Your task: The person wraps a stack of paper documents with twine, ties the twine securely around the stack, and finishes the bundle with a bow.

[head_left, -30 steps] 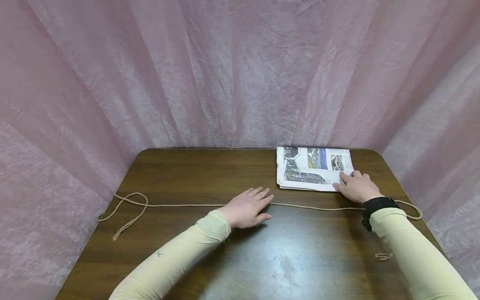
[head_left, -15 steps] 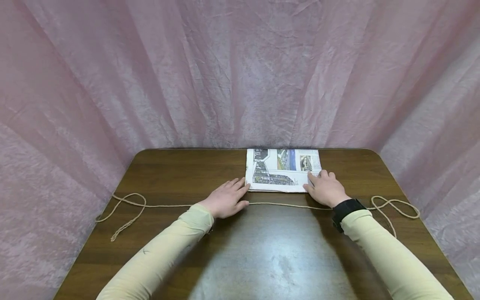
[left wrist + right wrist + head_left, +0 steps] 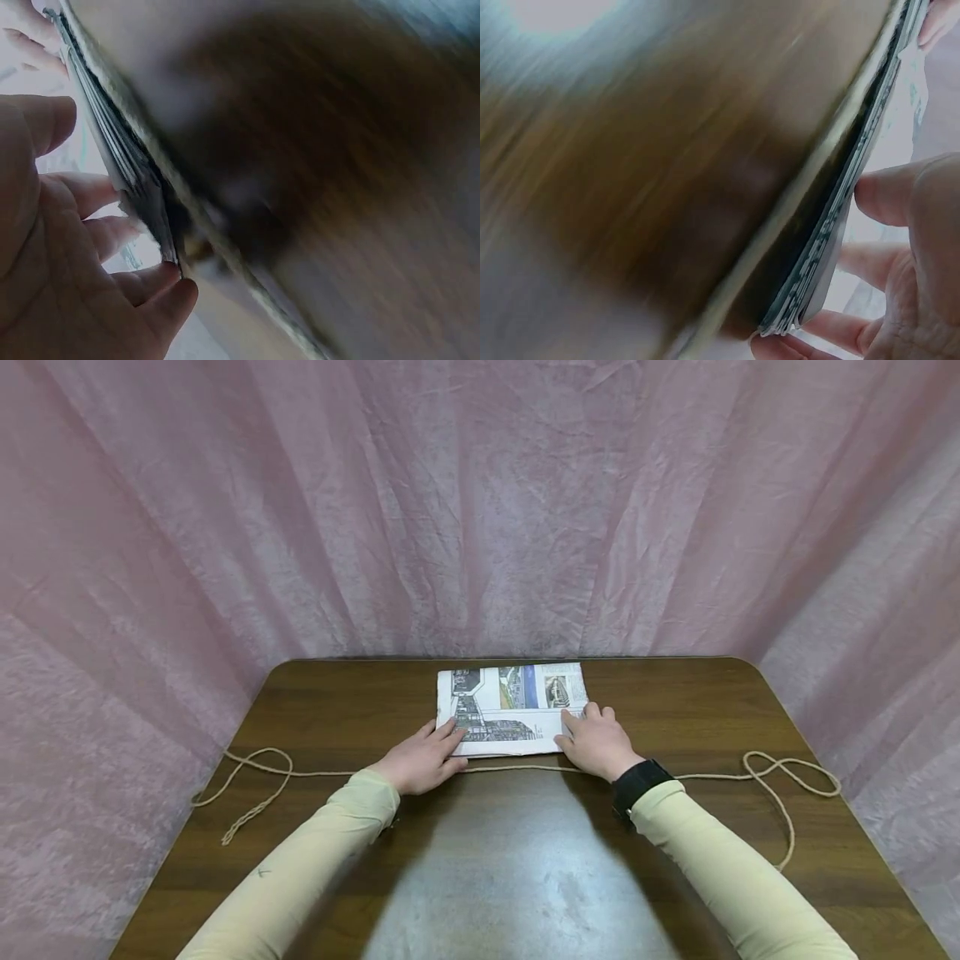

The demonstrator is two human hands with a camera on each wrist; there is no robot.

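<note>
Over the last second the folded newspaper (image 3: 512, 708) has slid leftward from the table's 1 o'clock corner to 12 o'clock, and both hands have travelled with it. It lies flat near the far edge of the table (image 3: 525, 877), just beyond the string (image 3: 517, 768) stretched across the wood.

The left hand (image 3: 417, 762) rests at the paper's 8 o'clock corner, fingers relaxed and laid on its edge. The right hand (image 3: 596, 744) rests at the 4 o'clock corner, fingers spread flat on top.

Judging from the wrist views, the sheets are loose in the stack; an uneven push could fan them apart or drag the string askew.

Count: one newspaper, one string, two hands, one table.
</note>
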